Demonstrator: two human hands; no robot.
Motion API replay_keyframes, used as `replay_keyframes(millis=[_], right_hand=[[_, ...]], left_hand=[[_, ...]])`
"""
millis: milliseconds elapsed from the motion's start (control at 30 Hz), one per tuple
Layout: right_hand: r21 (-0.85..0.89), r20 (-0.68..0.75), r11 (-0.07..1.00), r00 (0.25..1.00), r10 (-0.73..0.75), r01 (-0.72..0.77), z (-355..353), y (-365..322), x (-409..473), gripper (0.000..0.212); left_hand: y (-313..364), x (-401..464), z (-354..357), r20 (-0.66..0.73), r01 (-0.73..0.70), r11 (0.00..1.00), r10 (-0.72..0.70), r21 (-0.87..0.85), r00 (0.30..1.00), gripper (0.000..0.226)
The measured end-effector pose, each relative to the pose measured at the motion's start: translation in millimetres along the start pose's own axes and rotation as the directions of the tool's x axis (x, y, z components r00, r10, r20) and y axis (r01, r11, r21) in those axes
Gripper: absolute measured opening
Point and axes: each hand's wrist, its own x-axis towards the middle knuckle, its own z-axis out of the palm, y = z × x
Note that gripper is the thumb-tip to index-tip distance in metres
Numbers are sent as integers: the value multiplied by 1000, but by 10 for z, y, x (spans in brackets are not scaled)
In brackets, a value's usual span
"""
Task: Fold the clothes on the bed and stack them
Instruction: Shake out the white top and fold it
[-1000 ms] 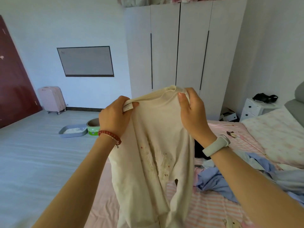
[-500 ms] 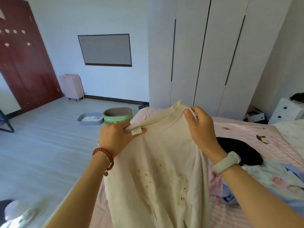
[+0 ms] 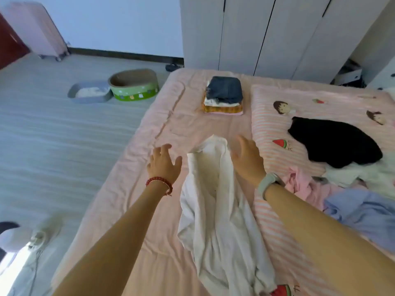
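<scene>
A cream shirt (image 3: 215, 206) lies rumpled lengthwise on the pink bed (image 3: 171, 124), collar end away from me. My left hand (image 3: 163, 164) hovers just left of its collar with fingers spread, holding nothing. My right hand (image 3: 248, 159) is open just right of the collar, fingers straight. A stack of folded clothes (image 3: 224, 96) with a dark blue piece on top sits farther up the bed. A black garment (image 3: 335, 144), a pink one (image 3: 299, 182) and a light blue one (image 3: 363, 212) lie unfolded at the right.
A striped cartoon-print quilt (image 3: 284, 242) covers the bed's right side. White wardrobe doors (image 3: 267, 33) stand behind the bed. On the floor at left are a green round cat bed (image 3: 133, 85), a grey tray (image 3: 89, 92) and a pink suitcase (image 3: 38, 28).
Both hands held the cream shirt up by its collar; now the shirt lies on the bed and both hands have let go. The view has tilted down.
</scene>
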Motion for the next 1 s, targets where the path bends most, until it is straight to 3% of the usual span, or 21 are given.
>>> replay_keyframes(millis=[67, 133, 233, 367, 433, 467, 533, 633, 733, 867, 933, 1000], right_hand=[[-32, 158, 993, 980, 121, -117, 523, 425, -302, 50], [-56, 289, 970, 926, 241, -235, 935, 819, -614, 48], [-48, 380, 938, 862, 334, -343, 1359, 1183, -966, 49], [-134, 483, 903, 769, 419, -408, 1776, 1419, -1145, 64], [-171, 495, 890, 744, 449, -423, 1949, 1510, -1162, 70], [-197, 484, 883, 741, 466, -427, 2027, 1543, -1168, 71], [-293, 425, 867, 757, 495, -403, 2175, 1573, -1173, 68], [-421, 318, 848, 823, 471, -323, 2278, 1599, -1161, 42], [-188, 317, 879, 819, 477, -439, 2074, 1711, -1108, 27], [243, 246, 791, 825, 509, -561, 1375, 1966, -954, 21], [322, 135, 778, 839, 527, -540, 961, 2119, -812, 16], [293, -24, 812, 845, 534, -504, 562, 2313, -664, 15]], left_hand=[[-432, -225, 486, 226, 201, 979, -187, -40, 956, 51], [-772, -459, 912, 380, 354, 935, -318, -26, 868, 52], [-1054, -793, 1454, 531, 444, 896, -391, 30, 752, 53], [-1153, -1138, 2070, 625, 554, 828, -475, 81, 619, 73], [-1128, -1196, 2279, 571, 567, 810, -540, 151, 618, 70], [-1109, -1206, 2345, 518, 577, 806, -553, 133, 653, 57], [-1083, -1209, 2417, 420, 623, 781, -554, -35, 719, 33], [-1076, -1200, 2368, 346, 678, 692, -590, -249, 729, 28], [-1114, -1127, 2143, 189, 672, 675, -649, -303, 737, 23], [-1141, -840, 1654, -199, 582, 803, -596, -129, 778, 22], [-1131, -658, 1498, -271, 560, 827, -549, -41, 791, 26], [-1093, -567, 1466, -236, 535, 843, -510, 53, 827, 44]])
